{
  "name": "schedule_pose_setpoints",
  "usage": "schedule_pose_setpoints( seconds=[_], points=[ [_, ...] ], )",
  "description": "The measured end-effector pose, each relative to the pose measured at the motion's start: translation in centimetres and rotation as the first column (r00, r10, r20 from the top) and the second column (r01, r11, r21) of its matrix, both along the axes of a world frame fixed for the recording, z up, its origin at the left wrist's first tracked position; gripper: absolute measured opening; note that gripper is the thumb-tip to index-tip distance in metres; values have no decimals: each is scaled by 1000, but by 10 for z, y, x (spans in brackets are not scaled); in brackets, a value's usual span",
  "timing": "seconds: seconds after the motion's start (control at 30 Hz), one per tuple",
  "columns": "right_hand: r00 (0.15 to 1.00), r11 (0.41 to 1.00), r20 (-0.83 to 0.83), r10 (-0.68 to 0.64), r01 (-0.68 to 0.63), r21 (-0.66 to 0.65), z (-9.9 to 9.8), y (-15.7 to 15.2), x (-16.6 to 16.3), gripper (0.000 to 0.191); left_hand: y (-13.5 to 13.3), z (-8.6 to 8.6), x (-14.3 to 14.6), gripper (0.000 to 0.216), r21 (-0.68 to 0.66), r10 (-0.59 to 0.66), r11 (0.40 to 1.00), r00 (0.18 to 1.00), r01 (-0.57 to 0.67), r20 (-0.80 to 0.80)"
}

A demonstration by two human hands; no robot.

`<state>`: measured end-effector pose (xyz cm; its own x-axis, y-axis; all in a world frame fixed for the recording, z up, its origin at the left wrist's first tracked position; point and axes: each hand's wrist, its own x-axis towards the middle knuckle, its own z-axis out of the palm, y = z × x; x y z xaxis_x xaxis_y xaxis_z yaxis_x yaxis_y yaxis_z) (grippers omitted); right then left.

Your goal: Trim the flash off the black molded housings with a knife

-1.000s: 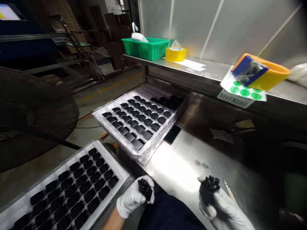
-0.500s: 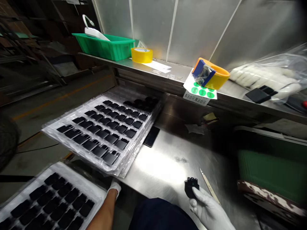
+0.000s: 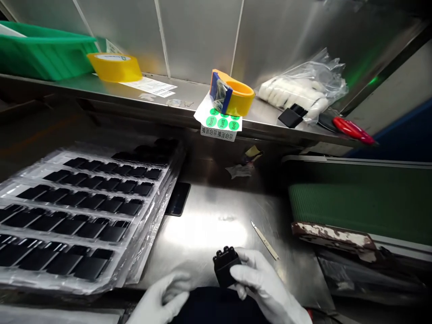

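A small black plastic part [image 3: 224,269] with several round prongs along its top edge is held upright in my right hand [image 3: 261,281], thumb in front and fingers behind. My left hand [image 3: 165,294], also in a white glove, hovers at the table's front edge, its fingers loosely bent and apart from the thumb, holding nothing. A craft knife [image 3: 265,240] with a pale handle lies on the metal table [image 3: 205,252], just beyond my right hand. To the left, a stack of clear plastic trays [image 3: 130,252] bears rows of similar black parts.
A black phone [image 3: 178,199] lies beside the trays. Over the table runs a shelf [image 3: 189,108] with a green bin [image 3: 50,54], yellow tape [image 3: 114,67], a tape dispenser [image 3: 232,95], bagged white gloves [image 3: 297,92] and a red-handled tool [image 3: 353,129]. At right is a green conveyor belt [image 3: 357,202].
The view has swung right. My left hand has come up from beside the lower left tray to the table's front edge. My right hand still holds the black part, now nearer my body.
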<state>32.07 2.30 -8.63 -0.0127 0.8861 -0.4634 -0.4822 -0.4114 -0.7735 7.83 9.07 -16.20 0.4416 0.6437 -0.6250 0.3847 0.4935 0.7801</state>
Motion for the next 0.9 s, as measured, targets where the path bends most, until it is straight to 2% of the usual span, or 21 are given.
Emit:
schedule_pose_setpoints(
  seconds=[0.03,0.1,0.13,0.2,0.27,0.33,0.4,0.47,0.53,0.63,0.7,0.73,0.77,0.8,0.87,0.9],
  points=[
    [997,1000,72,23,-24,8,6,2,-1,9,3,19,16,42,12,-28,1000,997,28,73],
    [970,997,238,40,-53,49,14,5,-2,26,10,52,50,64,-22,-45,998,971,52,236],
    [938,994,345,45,-76,76,16,6,-3,33,12,65,66,67,-31,-46,998,960,57,278],
    [826,985,564,13,-106,134,16,8,-3,44,15,79,93,58,-3,-48,999,941,52,336],
    [724,975,685,-78,-88,203,16,8,-1,48,15,82,109,44,12,-38,999,899,36,435],
    [706,968,692,-152,-34,248,17,6,4,45,15,82,118,34,23,-29,1000,833,20,553],
    [723,969,668,-178,9,248,22,3,9,38,17,83,124,28,56,-69,998,761,43,645],
    [745,967,633,-210,63,247,28,0,14,35,21,87,129,30,160,-160,985,715,68,680],
    [774,958,573,-271,158,240,34,-2,16,37,28,92,134,35,308,-278,947,706,88,652],
    [828,943,451,-333,287,170,36,-4,16,45,36,95,139,39,563,-438,819,757,114,485],
    [853,937,388,-348,302,177,32,-4,17,46,39,94,140,41,705,-453,706,813,76,365],
    [853,933,384,-354,294,209,29,-4,18,45,39,94,140,43,741,-421,671,843,41,335],
    [840,926,404,-362,277,255,25,-4,19,45,38,94,141,46,735,-378,678,862,9,338],
    [812,914,444,-379,255,316,22,-3,20,45,37,95,141,50,681,-328,732,872,-8,363],
    [719,874,538,-439,202,442,14,-3,22,47,34,101,141,53,442,-220,897,884,17,413],
    [664,852,580,-473,177,493,11,-2,24,49,33,106,141,54,308,-175,950,895,45,410]
  ],
)
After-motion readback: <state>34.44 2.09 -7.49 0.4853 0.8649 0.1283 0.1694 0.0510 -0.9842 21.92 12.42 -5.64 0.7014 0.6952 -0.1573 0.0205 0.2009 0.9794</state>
